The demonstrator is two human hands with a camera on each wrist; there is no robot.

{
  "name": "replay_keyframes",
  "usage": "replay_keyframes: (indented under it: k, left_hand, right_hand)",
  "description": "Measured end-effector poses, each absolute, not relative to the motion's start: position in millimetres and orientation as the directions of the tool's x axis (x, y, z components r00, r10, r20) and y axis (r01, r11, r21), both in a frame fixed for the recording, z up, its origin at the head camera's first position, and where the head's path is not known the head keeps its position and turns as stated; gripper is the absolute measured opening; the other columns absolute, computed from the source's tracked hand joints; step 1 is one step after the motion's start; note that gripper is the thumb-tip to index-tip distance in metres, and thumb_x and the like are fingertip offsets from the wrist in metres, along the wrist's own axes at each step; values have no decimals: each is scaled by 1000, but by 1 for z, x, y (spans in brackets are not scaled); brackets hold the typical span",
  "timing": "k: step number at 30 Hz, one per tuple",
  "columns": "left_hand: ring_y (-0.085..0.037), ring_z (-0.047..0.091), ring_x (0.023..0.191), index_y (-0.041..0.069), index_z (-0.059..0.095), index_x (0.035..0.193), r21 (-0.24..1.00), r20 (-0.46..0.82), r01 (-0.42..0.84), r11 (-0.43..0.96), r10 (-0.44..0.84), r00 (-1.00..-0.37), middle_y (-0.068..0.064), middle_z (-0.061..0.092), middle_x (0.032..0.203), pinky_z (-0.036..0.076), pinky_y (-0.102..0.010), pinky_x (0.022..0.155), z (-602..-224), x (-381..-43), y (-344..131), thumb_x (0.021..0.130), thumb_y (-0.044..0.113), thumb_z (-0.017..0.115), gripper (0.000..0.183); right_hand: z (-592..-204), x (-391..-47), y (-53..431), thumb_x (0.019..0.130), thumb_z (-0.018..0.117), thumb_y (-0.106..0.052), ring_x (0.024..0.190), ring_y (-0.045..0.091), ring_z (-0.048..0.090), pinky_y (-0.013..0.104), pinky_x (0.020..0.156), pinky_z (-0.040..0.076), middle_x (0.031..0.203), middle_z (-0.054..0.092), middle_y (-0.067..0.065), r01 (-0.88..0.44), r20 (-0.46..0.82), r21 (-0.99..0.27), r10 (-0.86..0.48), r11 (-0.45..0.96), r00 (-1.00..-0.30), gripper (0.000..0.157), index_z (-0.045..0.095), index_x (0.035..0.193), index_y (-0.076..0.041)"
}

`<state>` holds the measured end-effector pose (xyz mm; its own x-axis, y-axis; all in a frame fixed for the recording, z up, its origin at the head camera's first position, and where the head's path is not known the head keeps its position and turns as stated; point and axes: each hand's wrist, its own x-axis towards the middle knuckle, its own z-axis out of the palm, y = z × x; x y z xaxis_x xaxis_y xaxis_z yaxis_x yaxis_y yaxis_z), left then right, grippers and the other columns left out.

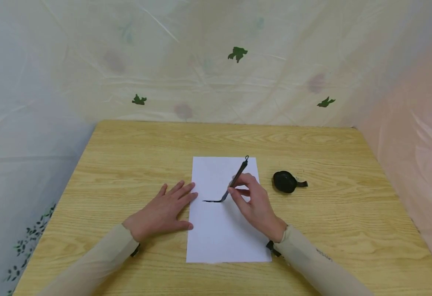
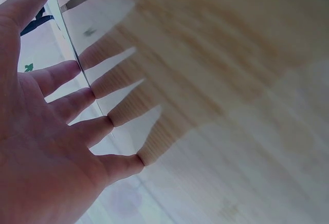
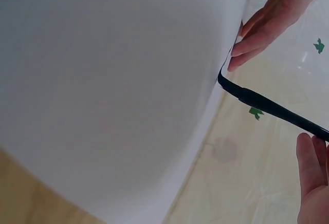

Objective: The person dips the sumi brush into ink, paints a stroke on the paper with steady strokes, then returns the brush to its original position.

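My right hand [image 1: 254,205] pinches a dark brush [image 1: 237,176] with a small loop at its top end. The brush leans to the right, and its bristle tip touches a sheet of white paper [image 1: 216,242] on the table. Leftward from the tip runs a short black stroke [image 1: 211,201]. In the right wrist view the bent bristles of the brush [image 3: 272,106] meet the paper. Spread flat, my left hand [image 1: 164,213] rests on the table, its fingertips and thumb tip touching the paper's left edge. The left wrist view shows the palm side of this hand [image 2: 56,131].
Right of the paper sits a small black dish [image 1: 285,182] with a short handle. The wooden table [image 1: 145,144] backs onto a pale curtain [image 1: 201,65] with green leaf shapes. More curtain hangs at both sides.
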<state>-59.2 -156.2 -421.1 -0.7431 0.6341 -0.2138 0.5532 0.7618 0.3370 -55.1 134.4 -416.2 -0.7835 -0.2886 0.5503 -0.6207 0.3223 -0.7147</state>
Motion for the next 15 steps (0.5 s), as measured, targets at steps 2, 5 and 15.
replay_keyframes:
  k: [2, 5, 15]
  left_hand:
    - [-35, 15, 158, 13, 42, 159, 335, -213, 555, 761, 635, -742, -6, 24, 171, 16, -72, 117, -421, -59, -156, 91, 59, 72, 87]
    - [-34, 15, 158, 13, 42, 159, 333, -212, 558, 760, 637, -741, -6, 24, 171, 16, -72, 118, -421, -59, -157, 91, 59, 72, 87]
    - [-33, 14, 158, 15, 42, 160, 335, -223, 545, 769, 627, -747, -5, 23, 171, 16, -72, 118, -420, -59, -155, 90, 58, 74, 88]
  right_hand:
    - [-417, -55, 135, 89, 73, 13, 101, 26, 70, 34, 79, 62, 108, 64, 10, -626, 557, -711, -288, 319, -779, 38, 55, 119, 0]
    - [-417, -56, 136, 88, 73, 14, 100, 26, 70, 34, 80, 62, 107, 64, 10, -633, 564, -708, -290, 314, -773, 38, 55, 119, 2]
    - [-417, -55, 138, 88, 72, 15, 98, 24, 70, 34, 82, 61, 107, 64, 10, -630, 562, -710, -286, 315, -776, 40, 55, 120, 0]
